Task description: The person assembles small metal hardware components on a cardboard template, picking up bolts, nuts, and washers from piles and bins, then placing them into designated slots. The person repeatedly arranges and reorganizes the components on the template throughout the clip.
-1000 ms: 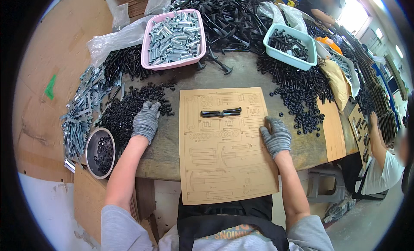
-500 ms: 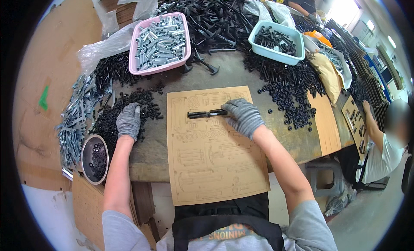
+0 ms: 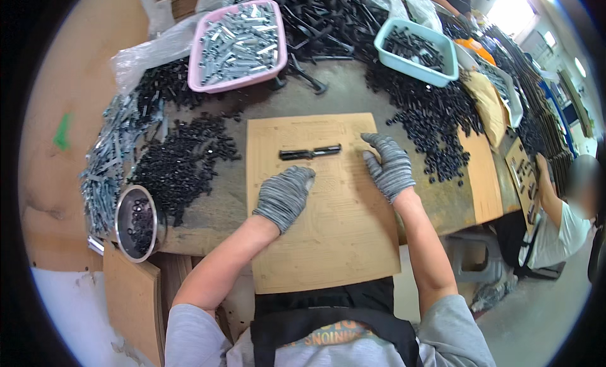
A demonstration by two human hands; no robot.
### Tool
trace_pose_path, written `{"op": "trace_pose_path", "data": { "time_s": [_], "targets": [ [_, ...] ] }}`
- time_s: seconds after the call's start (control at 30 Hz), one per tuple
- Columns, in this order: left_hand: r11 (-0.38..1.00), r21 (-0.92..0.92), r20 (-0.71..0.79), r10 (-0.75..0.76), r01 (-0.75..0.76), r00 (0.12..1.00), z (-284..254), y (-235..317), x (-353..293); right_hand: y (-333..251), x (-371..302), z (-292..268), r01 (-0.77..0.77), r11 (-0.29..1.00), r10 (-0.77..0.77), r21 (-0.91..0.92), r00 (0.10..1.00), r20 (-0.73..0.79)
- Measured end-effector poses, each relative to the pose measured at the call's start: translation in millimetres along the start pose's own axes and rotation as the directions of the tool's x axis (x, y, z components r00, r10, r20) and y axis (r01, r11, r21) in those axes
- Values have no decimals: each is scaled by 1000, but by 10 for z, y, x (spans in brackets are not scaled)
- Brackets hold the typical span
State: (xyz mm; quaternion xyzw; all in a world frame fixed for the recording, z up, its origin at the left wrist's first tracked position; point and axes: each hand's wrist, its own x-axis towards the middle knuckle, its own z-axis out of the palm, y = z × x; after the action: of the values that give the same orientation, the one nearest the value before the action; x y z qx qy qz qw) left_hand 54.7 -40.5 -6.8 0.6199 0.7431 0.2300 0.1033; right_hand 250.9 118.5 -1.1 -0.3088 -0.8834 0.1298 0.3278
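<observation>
Worktop (image 3: pixel 344 92) is dark and worn, heaped with loose hardware along its far side and both flanks. Brown card sheet (image 3: pixel 322 247) overhangs the near edge; black rod-like parts (image 3: pixel 309 153) lie crosswise on its upper half, roughly end to end. Left hand (image 3: pixel 284 198), gloved, is over the sheet just below them: fingers curled in toward the thumb, can't tell if anything is pinched there. Right hand (image 3: pixel 389 167), also gloved, is at the sheet's right edge, thumb and fingers well apart, nothing visible between. Handling-wise: knit gloves on small pieces, so I'd favour a fingertip pinch over a palm grip, come in from above, and keep cuffs off the rods, which look ready to roll. Light pressure; the overhanging card could tip or slide. Containers: pink tub (image 3: pixel 246 85), far left of centre, is piled with silver tubes (image 3: pixel 240 42). Pale blue tub (image 3: pixel 416 74), far right, holds black bolt-like pieces (image 3: pixel 413 48). Round metal bowl (image 3: pixel 125 219), near left, holds small dark rings (image 3: pixel 141 225).
</observation>
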Motion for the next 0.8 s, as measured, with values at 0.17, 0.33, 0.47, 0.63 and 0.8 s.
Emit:
{"op": "trace_pose_path", "data": {
  "time_s": [0.17, 0.33, 0.47, 0.63, 0.8],
  "targets": [
    [995, 14, 2, 99, -99, 995, 238, 241, -122, 286, -760, -453, -213, 974, 222, -71, 964, 146],
    [981, -191, 13, 41, -38, 999, 98, 249, -115, 180, -875, -513, -90, 993, 95, -79, 994, 59],
    [740, -618, 178, -197, 265, 964, 1, 11, -141, -162, -524, -479, -81, 996, 79, 36, 995, 64],
    [902, -356, 55, -238, 242, 970, -140, -70, -91, -533, -302, -180, -111, 985, 24, 131, 843, 537],
    [965, -33, 209, -249, 261, 946, -338, -9, 122, -693, -122, 180, 50, 998, -56, 27, 897, 439]
  ]
}}
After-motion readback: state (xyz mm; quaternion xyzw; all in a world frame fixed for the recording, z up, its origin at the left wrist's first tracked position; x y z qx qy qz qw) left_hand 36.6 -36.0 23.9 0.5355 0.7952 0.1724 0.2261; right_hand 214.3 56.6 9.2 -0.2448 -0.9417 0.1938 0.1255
